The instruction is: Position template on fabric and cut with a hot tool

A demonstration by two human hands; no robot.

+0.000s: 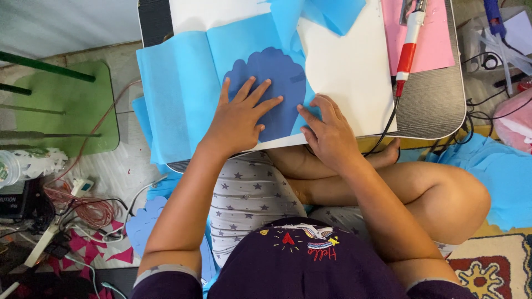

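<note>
We have one view only, from the camera worn on our head, looking almost straight down over our chest and crossed legs. It sits close: the small tabletop (432,105) fills the upper middle of the frame, our lap the lower middle, and floor shows at the left and right edges. No second view shares the scene.

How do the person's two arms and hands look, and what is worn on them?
Both arms are bare from the short sleeves down. The sleeves are dark purple with a light grey band at the hem, seen at the bottom corners. The left hand and the right hand wear no gloves, and no ring, watch or bracelet can be seen on them.
</note>
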